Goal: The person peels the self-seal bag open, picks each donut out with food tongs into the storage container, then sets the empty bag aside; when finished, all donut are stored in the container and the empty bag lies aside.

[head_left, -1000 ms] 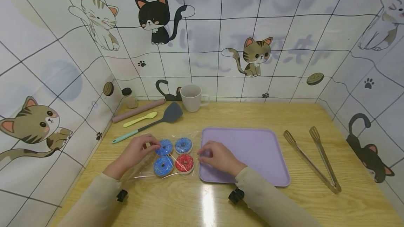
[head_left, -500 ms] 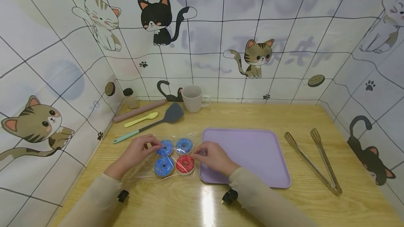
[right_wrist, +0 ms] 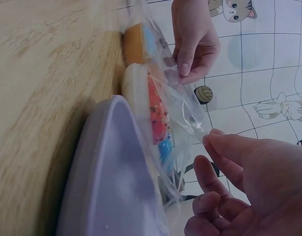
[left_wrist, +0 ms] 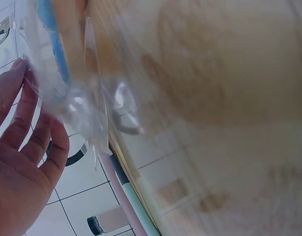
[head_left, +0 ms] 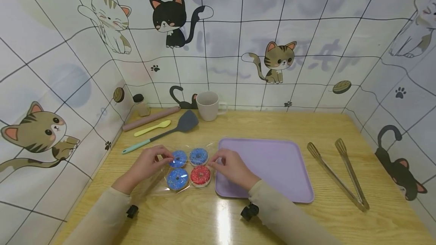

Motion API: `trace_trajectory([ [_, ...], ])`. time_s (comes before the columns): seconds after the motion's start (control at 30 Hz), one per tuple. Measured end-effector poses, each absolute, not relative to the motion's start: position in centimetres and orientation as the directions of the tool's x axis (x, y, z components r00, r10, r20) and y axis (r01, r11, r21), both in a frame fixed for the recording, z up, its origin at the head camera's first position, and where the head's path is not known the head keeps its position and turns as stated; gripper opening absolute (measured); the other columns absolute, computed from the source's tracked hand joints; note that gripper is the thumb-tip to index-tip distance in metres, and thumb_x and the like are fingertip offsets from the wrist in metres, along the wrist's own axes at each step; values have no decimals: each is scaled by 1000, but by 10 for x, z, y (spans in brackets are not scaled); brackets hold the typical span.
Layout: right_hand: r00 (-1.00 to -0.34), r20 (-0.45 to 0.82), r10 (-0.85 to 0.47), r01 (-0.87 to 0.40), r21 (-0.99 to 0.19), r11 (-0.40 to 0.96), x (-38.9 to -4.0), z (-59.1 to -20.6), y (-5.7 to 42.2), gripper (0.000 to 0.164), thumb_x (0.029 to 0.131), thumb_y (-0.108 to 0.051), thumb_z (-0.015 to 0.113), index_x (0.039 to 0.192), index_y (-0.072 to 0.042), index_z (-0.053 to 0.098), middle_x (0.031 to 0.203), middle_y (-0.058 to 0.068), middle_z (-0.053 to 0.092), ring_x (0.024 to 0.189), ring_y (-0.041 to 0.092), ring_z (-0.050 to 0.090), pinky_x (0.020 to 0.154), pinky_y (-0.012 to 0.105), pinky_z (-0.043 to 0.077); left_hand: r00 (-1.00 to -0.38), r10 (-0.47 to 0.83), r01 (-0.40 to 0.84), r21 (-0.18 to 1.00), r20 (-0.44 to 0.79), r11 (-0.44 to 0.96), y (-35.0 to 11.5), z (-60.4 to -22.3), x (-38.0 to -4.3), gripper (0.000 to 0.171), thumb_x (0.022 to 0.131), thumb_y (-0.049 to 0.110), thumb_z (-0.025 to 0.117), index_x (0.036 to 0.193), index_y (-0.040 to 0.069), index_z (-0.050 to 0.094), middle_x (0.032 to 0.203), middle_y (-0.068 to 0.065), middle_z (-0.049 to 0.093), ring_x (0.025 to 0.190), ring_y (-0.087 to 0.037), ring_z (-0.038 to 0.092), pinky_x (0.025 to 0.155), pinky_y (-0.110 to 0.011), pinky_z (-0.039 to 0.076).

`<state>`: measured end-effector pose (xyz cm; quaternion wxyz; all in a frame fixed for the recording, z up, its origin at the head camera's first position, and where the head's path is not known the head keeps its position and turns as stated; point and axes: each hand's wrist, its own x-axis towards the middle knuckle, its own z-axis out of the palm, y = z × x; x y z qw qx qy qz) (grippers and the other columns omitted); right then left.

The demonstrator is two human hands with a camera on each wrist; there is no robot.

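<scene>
A clear plastic bag (right_wrist: 184, 110) lies on the table in the head view with several doughnuts inside. Three have blue icing, such as the front-left blue doughnut (head_left: 177, 179); the red doughnut (head_left: 200, 175) has sprinkles. My left hand (head_left: 150, 165) pinches the film above the back-left blue doughnut, thumb against fingertips. At the bag's right side, my right hand (head_left: 235, 168) pinches the film between thumb and forefinger, and the right wrist view shows it lifted there. That hand is over the left edge of the lilac tray (head_left: 269, 169).
Metal tongs (head_left: 344, 180) lie spread at the right. Behind the bag are a spatula (head_left: 185, 122), a yellow spoon (head_left: 153, 127), a rolling pin (head_left: 151, 119), a black-capped jar (head_left: 141, 106) and a mug (head_left: 207, 106). Cat-patterned walls enclose the table's back and sides.
My right hand has moved left from above the tray's edge to the bag's right side and has taken hold of the film. The left hand keeps its place.
</scene>
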<state>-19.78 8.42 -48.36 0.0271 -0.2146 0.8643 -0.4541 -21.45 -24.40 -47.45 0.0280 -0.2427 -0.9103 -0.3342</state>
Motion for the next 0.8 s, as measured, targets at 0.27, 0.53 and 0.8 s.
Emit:
trace_trajectory([
  [0.27,-901,189,-391,-375,-792,481,-195,-474,84,9,96,-30,75,91,-23,76,80,-5,53,68,10,47,59,23,40,-883,428,452,591,192,668,-245,-474,-214,5,95,22,75,97,20,79,93,14,70,85,-5,62,69,-26,50],
  [0.53,-884,261,-389,-415,-820,393,-190,-470,86,10,97,-31,74,96,-21,75,90,-9,60,75,12,52,65,23,43,-879,427,466,578,214,670,-247,-476,-217,5,96,19,75,96,22,79,92,13,71,84,-4,62,69,-26,50],
  [0.8,-904,194,-381,-359,-828,430,-190,-474,115,8,99,-21,72,106,-21,75,98,-12,66,81,14,57,70,27,48,-874,424,477,587,238,654,-251,-478,-215,6,95,19,76,97,24,79,92,15,70,84,-3,62,69,-26,52],
])
